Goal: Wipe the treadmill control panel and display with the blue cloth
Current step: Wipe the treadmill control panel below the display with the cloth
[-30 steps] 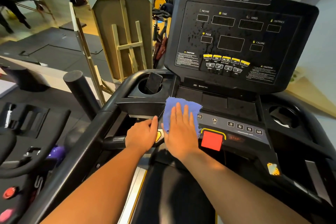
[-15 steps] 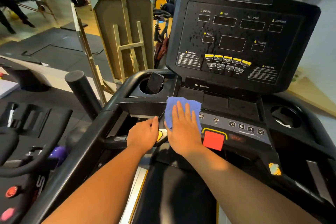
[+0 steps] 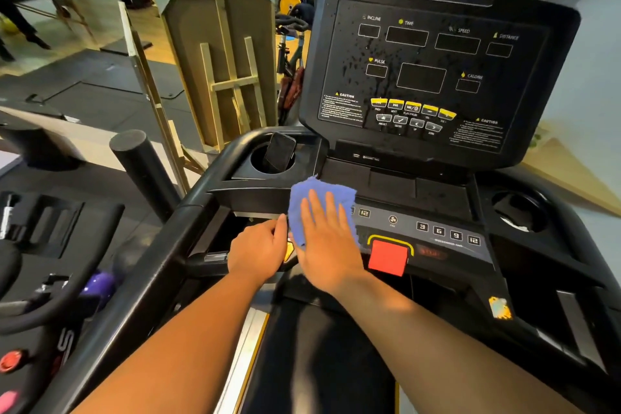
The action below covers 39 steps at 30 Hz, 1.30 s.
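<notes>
Your right hand (image 3: 327, 239) lies flat, fingers straight, pressing the cloth (image 3: 319, 202) onto the left end of the panel (image 3: 437, 232), just left of the red button (image 3: 386, 257). Your left hand (image 3: 260, 250) rests curled beside it, apparently gripping a bar underneath. A phone (image 3: 279, 151) stands in the left cupholder (image 3: 258, 165); droplets speckle the display (image 3: 426, 67) above.

Bright, even indoor light; edges bow (wide-angle), far background perhaps blurred.
</notes>
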### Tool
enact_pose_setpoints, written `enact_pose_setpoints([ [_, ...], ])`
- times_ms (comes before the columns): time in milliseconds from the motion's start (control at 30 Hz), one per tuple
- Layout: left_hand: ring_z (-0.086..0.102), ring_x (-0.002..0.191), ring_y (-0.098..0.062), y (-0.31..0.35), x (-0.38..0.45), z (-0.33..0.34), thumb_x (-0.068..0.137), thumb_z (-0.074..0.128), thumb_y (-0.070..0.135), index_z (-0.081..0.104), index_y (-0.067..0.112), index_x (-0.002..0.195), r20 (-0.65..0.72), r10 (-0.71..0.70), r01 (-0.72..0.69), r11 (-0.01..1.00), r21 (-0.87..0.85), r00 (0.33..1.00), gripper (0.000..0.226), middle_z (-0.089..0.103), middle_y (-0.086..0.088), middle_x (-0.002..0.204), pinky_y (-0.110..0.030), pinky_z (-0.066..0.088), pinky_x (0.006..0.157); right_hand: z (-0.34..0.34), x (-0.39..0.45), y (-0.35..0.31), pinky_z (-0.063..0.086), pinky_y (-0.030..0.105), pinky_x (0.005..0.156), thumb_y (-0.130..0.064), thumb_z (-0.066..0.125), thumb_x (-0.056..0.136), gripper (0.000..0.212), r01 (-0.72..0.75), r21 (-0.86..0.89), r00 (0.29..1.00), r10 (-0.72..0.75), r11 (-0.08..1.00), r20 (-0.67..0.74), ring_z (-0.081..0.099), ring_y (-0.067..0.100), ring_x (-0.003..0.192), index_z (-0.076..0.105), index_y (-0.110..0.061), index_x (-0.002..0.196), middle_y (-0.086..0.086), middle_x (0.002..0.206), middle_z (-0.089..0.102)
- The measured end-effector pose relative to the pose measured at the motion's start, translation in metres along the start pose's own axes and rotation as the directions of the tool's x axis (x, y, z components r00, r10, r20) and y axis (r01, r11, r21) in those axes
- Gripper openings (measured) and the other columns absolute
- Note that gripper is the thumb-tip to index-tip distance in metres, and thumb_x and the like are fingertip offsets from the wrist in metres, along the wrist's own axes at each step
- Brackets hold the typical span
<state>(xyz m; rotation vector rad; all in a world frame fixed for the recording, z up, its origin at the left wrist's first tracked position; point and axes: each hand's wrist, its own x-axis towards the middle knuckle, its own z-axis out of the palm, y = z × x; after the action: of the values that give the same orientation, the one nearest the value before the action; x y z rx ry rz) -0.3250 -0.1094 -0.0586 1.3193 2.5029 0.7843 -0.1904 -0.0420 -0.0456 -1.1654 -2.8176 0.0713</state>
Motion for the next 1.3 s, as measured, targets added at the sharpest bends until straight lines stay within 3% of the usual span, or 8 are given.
enact_pose_setpoints([
  [233,0.06,0.066,-0.014,0.001,0.0,-0.002,0.107,0.023,0.05,0.061,0.021,0.068,0.006,0.006,-0.006,1.0,0.023,1.0,0.062,0.063,0.002,0.066,-0.035,0.048,0.068,0.009,-0.029,0.044,0.012,0.047,0.124,-0.037,0.044,0.098,0.072,0.164,-0.008,0.982,-0.164,0.986,-0.096,0.002,0.026,0.154,0.019,-0.005,0.157,0.011,0.166,0.012],
  [533,0.056,0.07,-0.017,0.004,-0.001,-0.005,0.108,0.02,0.047,0.064,0.014,0.075,0.032,0.019,-0.021,0.997,0.079,0.999,0.064,0.063,0.0,0.073,-0.033,0.038,0.073,0.013,-0.082,0.118,0.019,0.049,0.123,-0.042,0.037,0.098,0.074,-0.184,-0.066,0.978,0.177,0.981,-0.111,0.007,0.031,0.154,0.015,-0.005,0.158,0.011,0.166,0.011],
  [633,0.059,0.069,-0.015,0.002,-0.001,-0.002,0.107,0.019,0.049,0.062,0.015,0.073,0.024,0.026,-0.028,0.998,0.059,0.999,0.065,0.064,-0.001,0.07,-0.033,0.04,0.071,0.007,-0.088,0.113,0.024,0.049,0.122,-0.037,0.055,0.096,0.077,-0.37,-0.006,0.92,0.366,0.929,-0.14,0.016,0.034,0.152,0.021,-0.005,0.157,0.012,0.165,0.02],
  [767,0.06,0.066,-0.013,0.002,0.0,-0.001,0.108,0.02,0.049,0.063,0.015,0.073,0.015,0.03,-0.031,0.998,0.048,0.999,0.064,0.064,-0.002,0.068,-0.03,0.038,0.065,-0.001,-0.056,0.057,0.014,0.055,0.123,-0.048,0.033,0.101,0.077,-0.513,0.056,0.838,0.514,0.857,-0.185,0.014,0.045,0.15,0.018,0.004,0.155,0.026,0.162,0.019],
  [933,0.063,0.072,-0.02,0.0,0.001,0.001,0.107,0.02,0.052,0.063,0.02,0.071,0.014,0.021,-0.021,0.999,0.037,1.0,0.064,0.066,0.001,0.07,-0.035,0.043,0.07,0.0,-0.02,-0.005,-0.012,0.054,0.119,-0.046,0.039,0.1,0.08,-0.082,-0.027,0.996,0.081,0.996,-0.044,-0.012,0.043,0.151,0.002,-0.007,0.159,0.017,0.165,-0.009],
  [1100,0.061,0.074,-0.022,0.001,0.001,0.001,0.105,0.018,0.057,0.068,0.024,0.077,0.045,-0.021,0.02,0.999,0.033,0.999,0.066,0.068,0.002,0.074,-0.035,0.041,0.073,0.001,-0.031,0.026,-0.013,0.049,0.122,-0.034,0.042,0.099,0.078,0.299,-0.038,0.953,-0.296,0.954,0.061,-0.019,0.031,0.151,-0.001,-0.013,0.159,0.007,0.166,-0.013],
  [1200,0.061,0.071,-0.02,0.002,0.002,0.0,0.106,0.018,0.053,0.064,0.022,0.071,0.045,-0.01,0.008,0.999,0.042,0.999,0.065,0.066,0.002,0.069,-0.034,0.041,0.069,0.007,-0.044,0.053,-0.008,0.044,0.124,-0.029,0.041,0.094,0.076,0.333,-0.046,0.943,-0.332,0.942,0.027,-0.011,0.023,0.154,0.007,-0.015,0.16,0.003,0.168,-0.002],
  [1300,0.059,0.067,-0.016,0.002,0.001,-0.001,0.106,0.021,0.05,0.06,0.019,0.067,0.03,0.002,-0.003,0.999,0.04,1.0,0.064,0.064,0.001,0.067,-0.032,0.04,0.065,0.001,-0.027,0.054,-0.001,0.046,0.124,-0.029,0.04,0.097,0.075,0.144,0.007,0.989,-0.144,0.989,0.018,-0.014,0.024,0.153,0.003,-0.013,0.159,0.004,0.167,-0.007],
])
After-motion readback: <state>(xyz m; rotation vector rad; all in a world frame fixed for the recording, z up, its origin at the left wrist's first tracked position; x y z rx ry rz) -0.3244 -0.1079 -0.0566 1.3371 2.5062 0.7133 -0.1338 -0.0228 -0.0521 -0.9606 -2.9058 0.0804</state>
